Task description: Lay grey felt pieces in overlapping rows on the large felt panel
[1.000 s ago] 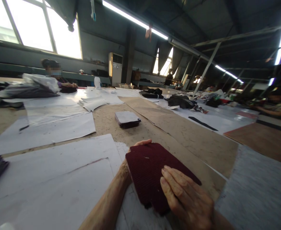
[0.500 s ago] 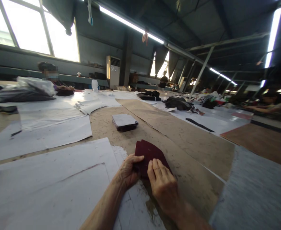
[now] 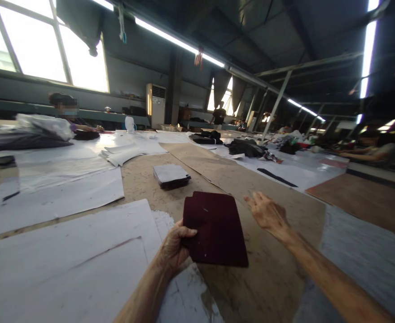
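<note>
My left hand [image 3: 176, 244] grips the left edge of a dark maroon fabric panel [image 3: 216, 231], with the thumb on top and the other fingers beneath. The panel is flat, with a notched upper left corner and small pale specks; whether it is one layer or several I cannot tell. To its right, my right hand [image 3: 266, 213] is raised over the brown paper, apart from the panel, with fingers extended and nothing in them. Beyond the panel sits a squarish stack of dark pieces [image 3: 171, 176] with a pale grey top.
White paper sheets [image 3: 69, 260] cover the left side of the brown-papered table [image 3: 143, 179]. Grey fabric [image 3: 345, 264] lies at the right, near a brown board [image 3: 369, 197]. Dark cloth [image 3: 246, 148] is heaped farther back. Another person [image 3: 66, 112] sits at the far left.
My right hand has come off the maroon panel and moved right and up, its fingers opening. The panel now lies more fully exposed in my left hand. The view has shifted slightly.
</note>
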`<control>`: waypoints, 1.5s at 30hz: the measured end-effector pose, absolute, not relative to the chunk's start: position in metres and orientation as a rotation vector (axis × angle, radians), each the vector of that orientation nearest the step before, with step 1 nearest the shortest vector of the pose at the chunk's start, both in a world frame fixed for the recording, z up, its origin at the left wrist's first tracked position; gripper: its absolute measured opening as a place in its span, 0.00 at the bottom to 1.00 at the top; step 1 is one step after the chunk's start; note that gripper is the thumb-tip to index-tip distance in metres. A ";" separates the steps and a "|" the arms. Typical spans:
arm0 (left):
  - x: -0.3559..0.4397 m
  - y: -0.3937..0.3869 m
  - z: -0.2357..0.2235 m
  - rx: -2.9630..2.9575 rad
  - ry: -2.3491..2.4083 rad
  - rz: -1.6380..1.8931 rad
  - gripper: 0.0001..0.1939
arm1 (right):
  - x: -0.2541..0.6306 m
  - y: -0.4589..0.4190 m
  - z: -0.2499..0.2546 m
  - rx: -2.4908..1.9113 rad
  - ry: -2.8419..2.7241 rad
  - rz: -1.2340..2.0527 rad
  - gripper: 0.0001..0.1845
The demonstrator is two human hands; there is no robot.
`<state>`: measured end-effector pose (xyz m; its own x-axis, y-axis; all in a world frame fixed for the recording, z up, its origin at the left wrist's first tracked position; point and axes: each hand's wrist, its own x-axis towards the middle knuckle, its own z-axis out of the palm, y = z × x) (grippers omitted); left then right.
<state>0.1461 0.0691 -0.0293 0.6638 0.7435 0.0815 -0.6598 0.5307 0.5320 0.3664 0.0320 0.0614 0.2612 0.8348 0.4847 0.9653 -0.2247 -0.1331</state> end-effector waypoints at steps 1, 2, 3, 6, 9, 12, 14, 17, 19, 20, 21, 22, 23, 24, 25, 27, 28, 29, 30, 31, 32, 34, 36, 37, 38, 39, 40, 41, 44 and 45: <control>0.146 0.070 -0.029 0.563 0.157 0.849 0.30 | 0.364 0.031 0.065 -2.123 -1.644 -0.462 0.21; 0.146 0.070 -0.029 0.564 0.154 0.852 0.30 | 0.355 0.029 0.067 -2.066 -1.692 -0.504 0.22; 0.147 0.070 -0.029 0.566 0.153 0.851 0.30 | 0.342 0.024 0.068 -1.985 -1.768 -0.537 0.22; 0.146 0.070 -0.028 0.571 0.157 0.854 0.30 | 0.302 0.008 0.060 -1.357 -2.136 -0.733 0.22; 0.147 0.069 -0.028 0.580 0.163 0.862 0.29 | 0.295 0.003 0.041 -1.144 -2.412 -0.630 0.18; 0.148 0.069 -0.028 0.588 0.165 0.856 0.30 | 0.308 0.008 0.029 -1.526 -2.068 -0.483 0.16; 0.149 0.069 -0.029 0.588 0.164 0.855 0.31 | 0.310 0.012 0.031 -1.636 -1.824 -0.450 0.14; 0.149 0.069 -0.030 0.588 0.169 0.848 0.30 | 0.295 0.018 0.042 -1.673 -1.732 -0.394 0.12; 0.149 0.068 -0.031 0.592 0.175 0.837 0.29 | 0.284 0.022 0.048 -1.736 -1.625 -0.226 0.11; 0.148 0.068 -0.031 0.595 0.177 0.831 0.29 | 0.281 0.024 0.049 -1.766 -1.555 -0.118 0.11; 0.148 0.068 -0.031 0.597 0.178 0.827 0.28 | 0.279 0.026 0.049 -1.787 -1.488 -0.011 0.11; 0.148 0.068 -0.031 0.598 0.178 0.823 0.28 | 0.279 0.028 0.048 -1.796 -1.436 0.080 0.10; 0.148 0.067 -0.031 0.598 0.177 0.820 0.27 | 0.281 0.030 0.047 -1.796 -1.405 0.147 0.08; 0.148 0.067 -0.031 0.598 0.176 0.818 0.27 | 0.283 0.030 0.046 -1.793 -1.387 0.198 0.07; 0.148 0.067 -0.031 0.599 0.174 0.814 0.27 | 0.286 0.030 0.045 -1.788 -1.379 0.236 0.08; 0.148 0.066 -0.031 0.600 0.173 0.804 0.27 | 0.289 0.028 0.044 -1.777 -1.356 0.315 0.09; 0.148 0.066 -0.030 0.600 0.172 0.799 0.26 | 0.290 0.027 0.044 -1.771 -1.348 0.350 0.10; 0.148 0.066 -0.030 0.599 0.172 0.796 0.26 | 0.289 0.026 0.044 -1.764 -1.342 0.375 0.11; 0.148 0.065 -0.029 0.598 0.172 0.792 0.26 | 0.289 0.025 0.044 -1.757 -1.336 0.386 0.12; 0.148 0.065 -0.028 0.596 0.172 0.791 0.26 | 0.288 0.024 0.043 -1.752 -1.329 0.384 0.12; 0.148 0.065 -0.028 0.594 0.172 0.789 0.26 | 0.288 0.024 0.042 -1.749 -1.322 0.374 0.12; 0.148 0.064 -0.027 0.589 0.173 0.785 0.26 | 0.288 0.024 0.039 -1.743 -1.310 0.360 0.11; 0.148 0.064 -0.027 0.584 0.173 0.785 0.26 | 0.291 0.024 0.037 -1.731 -1.316 0.385 0.10; 0.148 0.064 -0.027 0.581 0.172 0.785 0.26 | 0.293 0.023 0.037 -1.721 -1.323 0.403 0.11; 0.148 0.064 -0.028 0.579 0.171 0.785 0.26 | 0.294 0.023 0.037 -1.710 -1.334 0.416 0.12; 0.149 0.065 -0.028 0.577 0.170 0.785 0.27 | 0.295 0.022 0.037 -1.700 -1.347 0.421 0.13; 0.149 0.065 -0.028 0.575 0.168 0.787 0.28 | 0.294 0.021 0.038 -1.694 -1.360 0.414 0.13; 0.149 0.065 -0.029 0.574 0.167 0.787 0.29 | 0.293 0.021 0.039 -1.692 -1.372 0.394 0.12; 0.148 0.065 -0.029 0.574 0.166 0.786 0.31 | 0.289 0.021 0.038 -1.711 -1.395 0.312 0.11; 0.148 0.065 -0.029 0.575 0.166 0.786 0.31 | 0.289 0.022 0.037 -1.722 -1.403 0.295 0.10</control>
